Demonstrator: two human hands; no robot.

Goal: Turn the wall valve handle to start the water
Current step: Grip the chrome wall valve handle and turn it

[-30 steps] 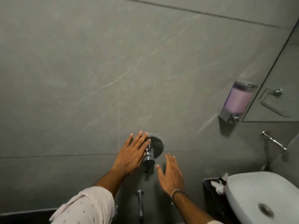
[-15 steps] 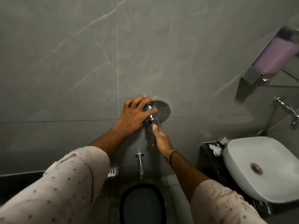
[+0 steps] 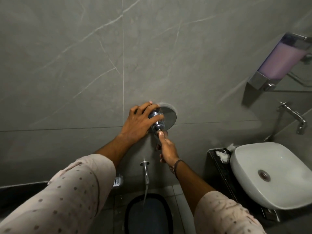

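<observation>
A chrome wall valve (image 3: 157, 123) with a round cover plate (image 3: 168, 115) sits on the grey tiled wall at mid-frame. My left hand (image 3: 140, 123) wraps over the top of the valve body, fingers curled around it. My right hand (image 3: 167, 150) comes from below, thumb and fingers pinched on the valve's lower handle knob (image 3: 160, 132). Under the valve a chrome spout (image 3: 146, 173) sticks out of the wall, and a thin stream of water (image 3: 145, 194) falls from it into a dark bucket (image 3: 148, 215) on the floor.
A white basin (image 3: 273, 174) stands on a dark counter (image 3: 217, 164) at the right, with a chrome tap (image 3: 293, 117) above it. A soap dispenser (image 3: 278, 63) with pink liquid hangs at the upper right. A floor drain grate (image 3: 117, 181) lies left of the spout.
Both hands went from open, near the valve, to gripping it. The view dropped and moved closer. Water now runs from the spout, which was dry half a second ago.
</observation>
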